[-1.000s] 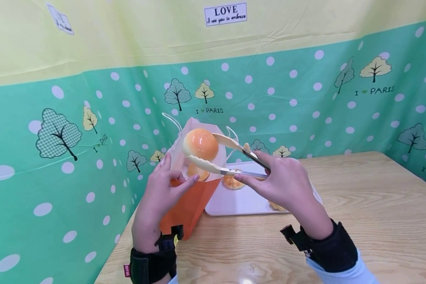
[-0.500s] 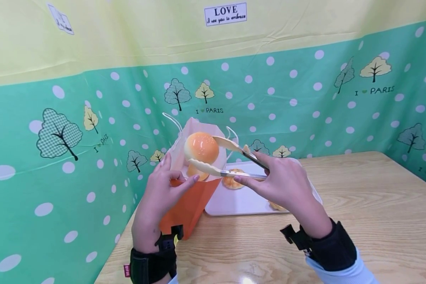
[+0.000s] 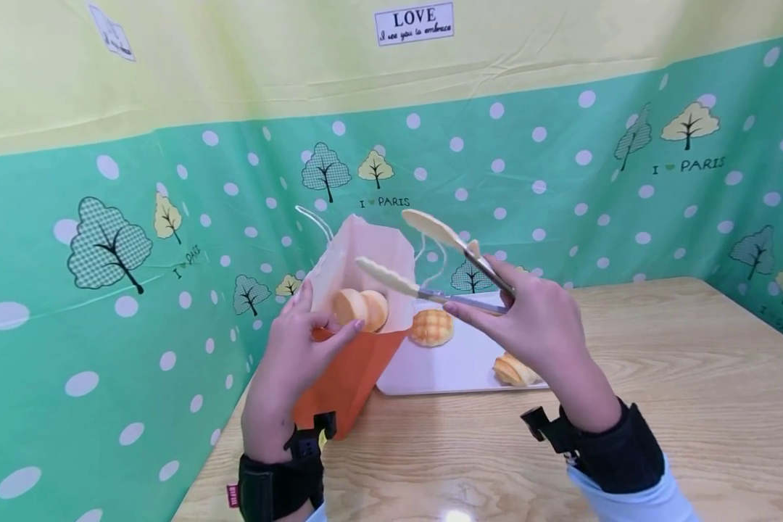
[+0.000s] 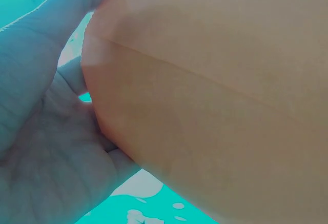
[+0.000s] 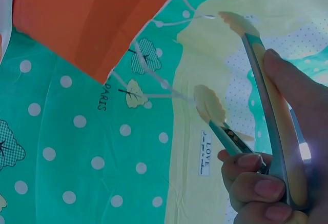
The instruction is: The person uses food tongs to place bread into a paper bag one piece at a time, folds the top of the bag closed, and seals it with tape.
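- My left hand (image 3: 296,355) grips the near rim of the orange paper bag (image 3: 339,380), thumb and fingers bent at its edge; some fingertips are hidden by the paper.
- The bag tilts, its mouth wide and facing me, its pale lining showing.
- 2 round buns lie inside it, side by side: the left bun (image 3: 350,308) partly overlaps the right bun (image 3: 377,308).
- My right hand (image 3: 541,315) holds the tongs (image 3: 424,293); in the right wrist view my thumb lies along 1 arm and my fingers curl round the other.
- The 2 tips of the tongs stand wide apart, in front of the bag's mouth in the head view.
- 2 white cord handles show at the bag's top, the left cord (image 3: 316,221) and the right cord (image 3: 436,270).
- The white tray (image 3: 444,373) lies on the wooden table (image 3: 692,391), beside the bag.
- On it sit a criss-cross bun (image 3: 432,328) near the bag and a ridged roll (image 3: 514,370) below my right hand, well apart.
- Behind hangs a green and yellow cloth (image 3: 548,210) with dots and trees.
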A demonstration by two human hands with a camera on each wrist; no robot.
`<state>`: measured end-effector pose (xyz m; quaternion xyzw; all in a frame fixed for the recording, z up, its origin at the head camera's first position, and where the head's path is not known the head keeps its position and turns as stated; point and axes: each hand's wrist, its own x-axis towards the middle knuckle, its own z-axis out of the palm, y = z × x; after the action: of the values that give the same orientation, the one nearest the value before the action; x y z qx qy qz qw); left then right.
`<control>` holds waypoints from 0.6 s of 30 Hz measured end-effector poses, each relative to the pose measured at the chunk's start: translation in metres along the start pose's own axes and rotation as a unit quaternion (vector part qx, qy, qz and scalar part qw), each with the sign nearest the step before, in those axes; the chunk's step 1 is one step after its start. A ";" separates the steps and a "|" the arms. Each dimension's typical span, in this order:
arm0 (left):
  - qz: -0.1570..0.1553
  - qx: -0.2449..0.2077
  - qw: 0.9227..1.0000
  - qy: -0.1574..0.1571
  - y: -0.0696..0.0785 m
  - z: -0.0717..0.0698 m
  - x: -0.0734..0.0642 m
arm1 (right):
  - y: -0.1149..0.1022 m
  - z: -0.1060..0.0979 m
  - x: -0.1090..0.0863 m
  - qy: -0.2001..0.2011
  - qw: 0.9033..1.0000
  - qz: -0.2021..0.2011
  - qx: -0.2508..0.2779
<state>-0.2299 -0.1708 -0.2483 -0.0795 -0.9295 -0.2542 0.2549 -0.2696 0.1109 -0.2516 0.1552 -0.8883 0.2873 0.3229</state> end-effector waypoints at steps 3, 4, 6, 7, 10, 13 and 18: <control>-0.004 0.001 1.000 0.005 -0.004 -0.001 0.000 | 0.006 -0.004 0.003 0.019 0.999 0.034 0.004; -0.004 0.001 1.000 0.006 -0.005 -0.001 0.000 | 0.008 -0.005 0.005 0.025 0.999 0.048 0.003; -0.007 0.000 1.000 0.008 -0.006 -0.002 0.000 | 0.014 -0.007 0.007 0.035 0.996 0.078 -0.008; -0.008 -0.001 1.000 0.008 -0.007 -0.003 0.000 | 0.018 -0.007 0.008 0.038 0.995 0.090 -0.016; -0.010 -0.001 1.000 0.006 -0.008 -0.003 0.001 | 0.031 -0.004 0.012 0.021 0.991 0.122 -0.052; -0.009 -0.003 1.000 0.005 -0.010 -0.003 0.002 | 0.045 0.007 0.014 -0.026 0.988 0.136 -0.074; -0.003 -0.004 1.000 0.005 -0.011 -0.002 0.004 | 0.063 0.037 0.012 -0.121 0.980 0.125 -0.101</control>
<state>-0.2354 -0.1812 -0.2502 -0.0763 -0.9277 -0.2587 0.2580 -0.3259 0.1368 -0.2932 0.0436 -0.9575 0.2136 0.1889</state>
